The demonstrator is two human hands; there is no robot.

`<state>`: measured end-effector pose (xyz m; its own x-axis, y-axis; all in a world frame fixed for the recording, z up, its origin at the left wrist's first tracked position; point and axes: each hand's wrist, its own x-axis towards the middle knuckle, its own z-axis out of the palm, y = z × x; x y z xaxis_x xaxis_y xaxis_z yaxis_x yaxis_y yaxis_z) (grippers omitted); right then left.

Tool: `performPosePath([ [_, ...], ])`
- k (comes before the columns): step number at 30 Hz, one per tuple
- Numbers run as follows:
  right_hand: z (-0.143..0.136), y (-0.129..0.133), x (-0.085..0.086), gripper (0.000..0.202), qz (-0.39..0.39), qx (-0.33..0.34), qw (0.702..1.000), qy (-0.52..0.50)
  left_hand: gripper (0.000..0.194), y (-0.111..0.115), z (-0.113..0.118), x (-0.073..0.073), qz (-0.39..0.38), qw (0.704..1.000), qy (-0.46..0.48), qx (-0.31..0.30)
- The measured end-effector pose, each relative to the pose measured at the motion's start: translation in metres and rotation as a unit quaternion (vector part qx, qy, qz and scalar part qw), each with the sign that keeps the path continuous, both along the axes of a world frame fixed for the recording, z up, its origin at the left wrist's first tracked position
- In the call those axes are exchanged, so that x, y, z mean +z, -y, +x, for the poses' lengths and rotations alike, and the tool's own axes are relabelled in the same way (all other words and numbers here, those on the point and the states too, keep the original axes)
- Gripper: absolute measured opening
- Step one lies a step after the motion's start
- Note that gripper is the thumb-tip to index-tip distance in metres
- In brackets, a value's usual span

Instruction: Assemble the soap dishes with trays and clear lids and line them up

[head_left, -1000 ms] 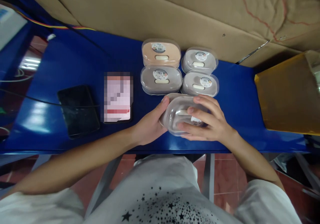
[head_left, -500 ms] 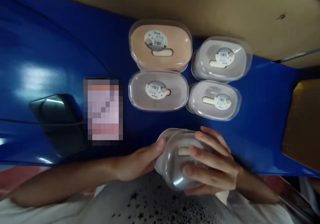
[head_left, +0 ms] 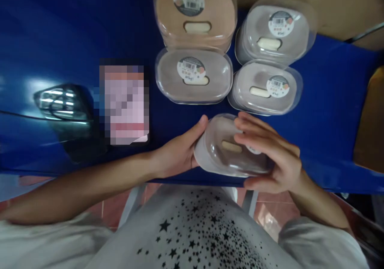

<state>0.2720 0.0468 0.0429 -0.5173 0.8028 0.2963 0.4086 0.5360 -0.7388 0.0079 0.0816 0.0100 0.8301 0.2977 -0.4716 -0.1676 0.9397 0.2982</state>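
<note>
Both my hands hold one clear-lidded grey soap box (head_left: 223,149) above the near edge of the blue table (head_left: 60,41). My left hand (head_left: 180,153) grips its left end, thumb along the lid. My right hand (head_left: 273,157) wraps its right side, fingers spread over the top. Beyond it several similar boxes lie in two columns: a peach box (head_left: 195,17) and a grey box (head_left: 193,75) on the left, two grey boxes (head_left: 274,31) (head_left: 265,89) on the right.
A pixelated card or phone (head_left: 124,101) lies left of the boxes, and a dark phone (head_left: 64,113) with a cable farther left. A brown cardboard wall (head_left: 336,5) backs the table. A yellow box (head_left: 370,121) stands at the right edge.
The view has drawn closer and shifted over the table. The held box has turned from tilted toward me to lying flatter, and moved a little away from my body, back over the table edge.
</note>
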Motion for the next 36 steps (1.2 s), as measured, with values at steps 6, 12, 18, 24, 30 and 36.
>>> performPosePath([
  [6, 0.004, -0.005, 0.0, 0.076, 0.058, 0.031, 0.997, 0.035, 0.056, -0.01, 0.001, -0.007, 0.06, 0.996, 0.011, 0.059],
  [12, 0.002, -0.004, -0.012, 0.082, 0.134, 0.006, 0.986, 0.094, 0.057, -0.016, 0.003, -0.003, 0.121, 0.991, 0.005, 0.057],
  [18, 0.0, 0.004, -0.002, 0.084, 0.118, -0.005, 0.986, 0.122, 0.056, -0.011, 0.003, -0.002, 0.218, 0.973, -0.012, 0.074],
  [24, 0.066, 0.001, 0.031, 0.087, 0.143, -0.124, 0.973, 0.13, 0.064, -0.011, -0.005, 0.006, 0.39, 0.92, 0.014, 0.041],
  [30, 0.164, -0.03, -0.011, 0.077, 0.169, -0.313, 0.918, 0.173, 0.063, -0.034, -0.018, 0.035, 0.845, 0.404, -0.342, 0.084],
  [36, 0.171, -0.044, -0.03, 0.072, 0.099, -0.256, 0.945, 0.177, 0.063, -0.071, -0.02, 0.038, 0.836, 0.283, -0.465, -0.065],
])
